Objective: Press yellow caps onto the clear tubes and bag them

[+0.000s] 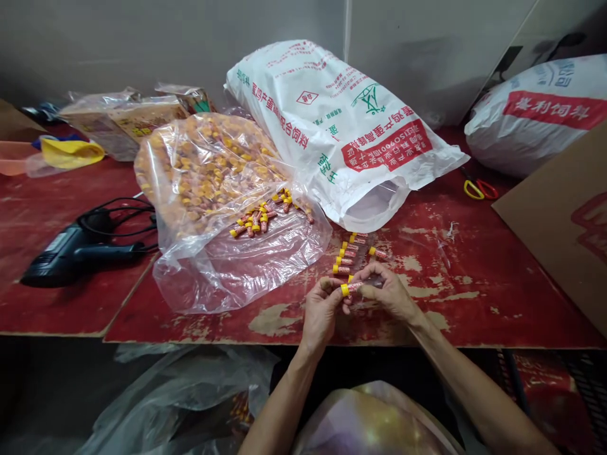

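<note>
Both of my hands meet over the front of a worn red table (pixel 455 297). My left hand (pixel 321 309) and my right hand (pixel 386 292) together pinch one small pink tube with a yellow cap (pixel 351 288). Just beyond my fingers, several more capped tubes (pixel 348 253) lie in a short row on the table. To the left, a large clear plastic bag (pixel 208 189) lies open, full of the same tubes, with several spilled near its mouth (pixel 258 218).
A big white printed sack (pixel 341 126) lies behind the tubes, another (pixel 535 114) at the far right. Scissors (pixel 480 188) rest by a cardboard sheet (pixel 564 215). A black heat gun with cord (pixel 76 246) sits at left. Packaged goods (pixel 118 120) stand at the back.
</note>
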Tool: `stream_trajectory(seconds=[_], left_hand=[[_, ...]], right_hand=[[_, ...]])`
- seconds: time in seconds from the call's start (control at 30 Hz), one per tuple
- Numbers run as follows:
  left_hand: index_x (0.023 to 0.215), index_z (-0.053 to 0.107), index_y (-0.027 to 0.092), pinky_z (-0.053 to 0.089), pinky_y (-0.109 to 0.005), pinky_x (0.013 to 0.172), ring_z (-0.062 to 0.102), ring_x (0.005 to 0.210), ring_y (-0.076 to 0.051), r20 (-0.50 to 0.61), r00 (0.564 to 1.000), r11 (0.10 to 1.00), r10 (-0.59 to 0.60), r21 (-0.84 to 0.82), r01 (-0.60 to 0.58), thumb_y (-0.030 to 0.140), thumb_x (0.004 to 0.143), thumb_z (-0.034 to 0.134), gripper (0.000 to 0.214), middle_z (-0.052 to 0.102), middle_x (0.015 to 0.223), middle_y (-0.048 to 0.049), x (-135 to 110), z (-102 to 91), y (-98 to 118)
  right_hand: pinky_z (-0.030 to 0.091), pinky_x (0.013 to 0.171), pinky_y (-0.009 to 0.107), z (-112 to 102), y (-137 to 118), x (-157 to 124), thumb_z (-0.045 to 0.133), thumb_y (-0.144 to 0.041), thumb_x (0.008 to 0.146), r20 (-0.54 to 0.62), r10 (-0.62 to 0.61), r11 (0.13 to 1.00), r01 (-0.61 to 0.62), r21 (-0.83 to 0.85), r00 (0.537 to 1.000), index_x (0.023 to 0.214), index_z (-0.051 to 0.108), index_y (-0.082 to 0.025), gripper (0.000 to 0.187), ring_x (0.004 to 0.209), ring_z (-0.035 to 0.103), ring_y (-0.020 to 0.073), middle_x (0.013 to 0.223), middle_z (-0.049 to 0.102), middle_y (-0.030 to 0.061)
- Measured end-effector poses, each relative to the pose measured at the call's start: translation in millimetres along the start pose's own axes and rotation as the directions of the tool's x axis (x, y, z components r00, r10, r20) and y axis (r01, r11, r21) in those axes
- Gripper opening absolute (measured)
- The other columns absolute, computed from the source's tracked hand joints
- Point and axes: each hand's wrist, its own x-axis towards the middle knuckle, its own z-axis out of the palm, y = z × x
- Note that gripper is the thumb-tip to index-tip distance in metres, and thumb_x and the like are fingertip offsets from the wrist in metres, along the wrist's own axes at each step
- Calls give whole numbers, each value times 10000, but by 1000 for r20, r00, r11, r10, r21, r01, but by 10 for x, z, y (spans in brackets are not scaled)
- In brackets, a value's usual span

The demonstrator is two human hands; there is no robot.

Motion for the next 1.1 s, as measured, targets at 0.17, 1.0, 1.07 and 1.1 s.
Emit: stream_trajectory(seconds=[0.17,1.0,1.07,1.1], left_hand=[[747,616,166,384,-208,398,494,418,-88,-35,997,976,71,211,-62,278,674,700,158,607,627,18,-140,4,-38],[873,676,147,436,-204,460,549,530,-111,182,914,893,-364,346,286,319,684,717,259,645,717,-38,-370,-42,-358],[861,670,140,440,-209,458,552,528,-107,218,878,881,-427,320,350,349,685,721,278,647,749,-49,-359,20,-355],[859,668,136,440,-212,458,554,529,-108,234,861,876,-451,302,377,366,683,726,295,645,754,-52,-354,62,-364]], right_hand=[[481,595,234,23,-102,-150,642,-465,788,116,54,968,-24,-248,992,898,593,-189,301,691,611,134,804,646,1],[339,604,251,-863,-121,-431,472,-274,880,67,347,-59,93,-994,936,921,616,-150,194,748,629,193,840,682,114],[352,614,254,-861,-106,-420,463,-275,887,79,354,-36,97,-995,932,937,612,-144,205,757,627,195,876,680,119],[358,616,256,-863,-107,-414,459,-274,890,72,352,-33,89,-995,933,939,612,-140,209,759,627,198,882,679,120]])
